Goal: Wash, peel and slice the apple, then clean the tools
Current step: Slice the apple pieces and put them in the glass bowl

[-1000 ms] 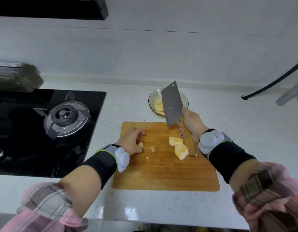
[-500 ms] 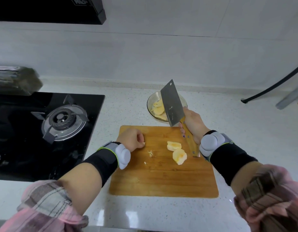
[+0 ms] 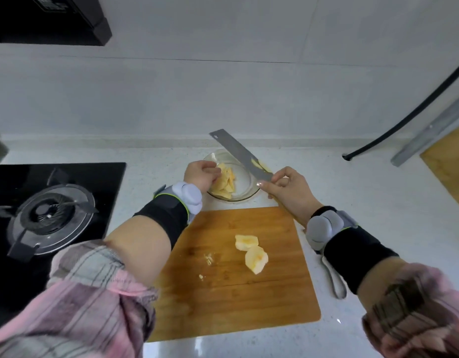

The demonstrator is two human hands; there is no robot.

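Cutting board [image 3: 236, 301]: laid flat on the counter, taken here as the landmark.
Apple chunks [image 3: 251, 250]: two peeled pieces are left mid-board, touching each other.
Bowl [image 3: 250, 188]: glass, set just past the board's far edge, slices [image 3: 224, 183] piled inside.
Left hand [image 3: 201, 174]: fingers are curled at the bowl's left rim; whether a slice is pinched can't be told.
Right hand [image 3: 290, 189]: clamped on the cleaver [image 3: 240, 153], blade tilted over the bowl.

My one head camera looks steeply down and forward, close over the cutting board [image 3: 231, 293] at lower centre; the wall [image 3: 223, 94] fills the upper frame, edges bending wide.
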